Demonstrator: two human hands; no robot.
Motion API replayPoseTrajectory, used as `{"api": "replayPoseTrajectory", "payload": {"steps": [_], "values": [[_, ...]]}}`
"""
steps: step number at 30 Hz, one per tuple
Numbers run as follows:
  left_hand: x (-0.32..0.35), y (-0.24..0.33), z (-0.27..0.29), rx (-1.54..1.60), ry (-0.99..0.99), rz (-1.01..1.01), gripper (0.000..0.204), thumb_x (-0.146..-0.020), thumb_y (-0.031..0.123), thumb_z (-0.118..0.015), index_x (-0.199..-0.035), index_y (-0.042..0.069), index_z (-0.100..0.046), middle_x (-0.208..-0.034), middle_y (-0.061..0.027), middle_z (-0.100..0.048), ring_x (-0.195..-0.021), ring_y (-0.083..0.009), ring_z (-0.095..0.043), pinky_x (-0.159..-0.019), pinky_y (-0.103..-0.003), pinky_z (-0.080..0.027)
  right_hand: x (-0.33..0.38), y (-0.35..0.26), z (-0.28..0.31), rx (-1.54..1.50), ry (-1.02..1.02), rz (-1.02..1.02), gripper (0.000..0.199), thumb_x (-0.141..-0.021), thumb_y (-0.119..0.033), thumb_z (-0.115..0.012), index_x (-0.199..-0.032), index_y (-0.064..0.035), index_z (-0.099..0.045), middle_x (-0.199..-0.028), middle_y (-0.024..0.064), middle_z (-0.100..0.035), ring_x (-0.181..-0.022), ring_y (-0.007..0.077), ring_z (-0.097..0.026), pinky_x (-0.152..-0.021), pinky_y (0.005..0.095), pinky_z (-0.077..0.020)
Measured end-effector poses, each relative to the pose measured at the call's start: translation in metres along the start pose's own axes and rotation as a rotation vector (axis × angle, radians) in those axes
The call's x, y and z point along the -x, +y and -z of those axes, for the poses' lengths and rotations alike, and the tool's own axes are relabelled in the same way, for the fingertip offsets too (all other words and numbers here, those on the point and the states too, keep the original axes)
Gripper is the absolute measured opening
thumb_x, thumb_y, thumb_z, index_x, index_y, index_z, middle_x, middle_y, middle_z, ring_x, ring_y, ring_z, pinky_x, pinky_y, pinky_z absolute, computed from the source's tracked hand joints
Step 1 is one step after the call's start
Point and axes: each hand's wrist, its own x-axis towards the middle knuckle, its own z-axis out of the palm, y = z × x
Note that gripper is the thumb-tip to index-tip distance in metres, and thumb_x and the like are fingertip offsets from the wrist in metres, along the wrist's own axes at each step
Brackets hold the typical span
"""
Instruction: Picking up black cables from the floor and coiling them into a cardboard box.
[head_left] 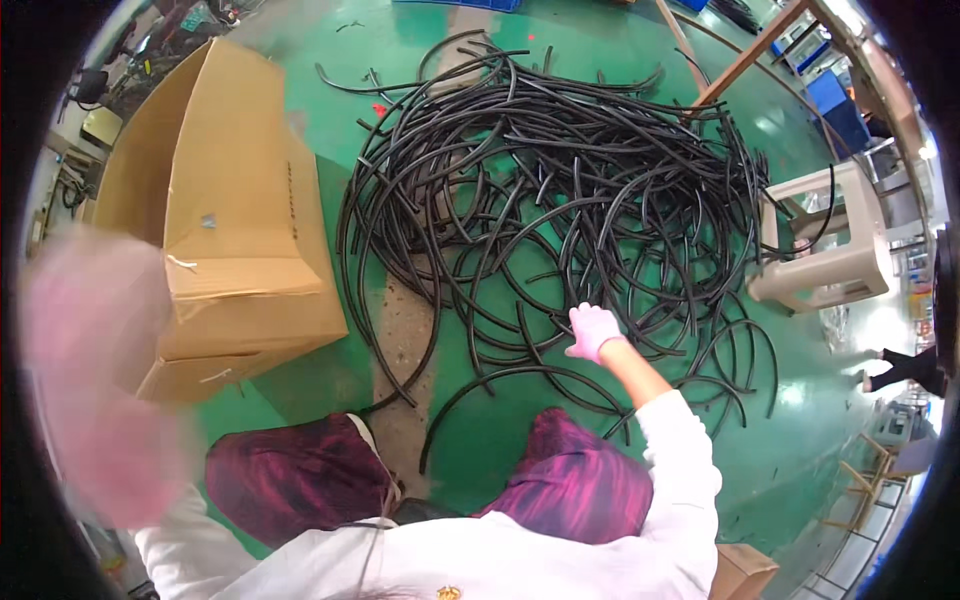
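Observation:
A big tangled heap of black tubes (pixel 600 130), cut in curved lengths, covers the floor in front of me. My right hand (pixel 592 332), in a pink glove, reaches over the heap's near side with thumb and fingers apart. It appears to hold nothing; whether its fingertips touch a tube I cannot tell. Raised close on the left, my left hand (pixel 115 400) also looks pink-gloved but is badly smeared by motion, so its fingers are unreadable. It overlaps the near side of a tall cardboard box (pixel 240 170). A single curved tube arcs just before my knees.
A beige plastic stool (pixel 825 240) stands right of the heap, with tube ends against it. Wooden bars (pixel 750 60) rise behind it, near a blue bin (pixel 838 110). Another cardboard box (pixel 742 572) sits by my right side. Someone's dark-trousered leg (pixel 900 370) shows far right.

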Motion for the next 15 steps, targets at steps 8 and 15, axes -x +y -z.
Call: {"api": "replayPoseTrajectory", "payload": {"steps": [8,15], "values": [[0.092,0.119,-0.184,0.286,-1.091,-0.241,0.027,-0.073,0.031,-0.071,-0.091,0.012,-0.062,-0.081,-0.0032,-0.060,-0.082,-0.0202,-0.061,-0.077,-0.036,-0.044,0.014,0.028,-0.095,-0.110,0.475,-0.065,0.021,-0.076,-0.023,-0.064,-0.092,-0.0095,-0.066,-0.106,0.0094,-0.058,-0.098,0.0261,-0.057,-0.082,0.0403,-0.0464],[0.121,0.200,-0.285,0.451,-1.207,-0.281,0.038,-0.077,0.042,-0.071,-0.098,0.012,-0.061,-0.085,-0.0042,-0.061,-0.086,-0.0231,-0.063,-0.082,-0.037,-0.044,0.059,0.072,-0.115,-0.205,0.315,-0.311,0.050,-0.078,-0.047,-0.072,-0.108,-0.0082,-0.059,-0.102,0.0103,-0.061,-0.100,0.0284,-0.059,-0.087,0.0422,-0.0475]]}}
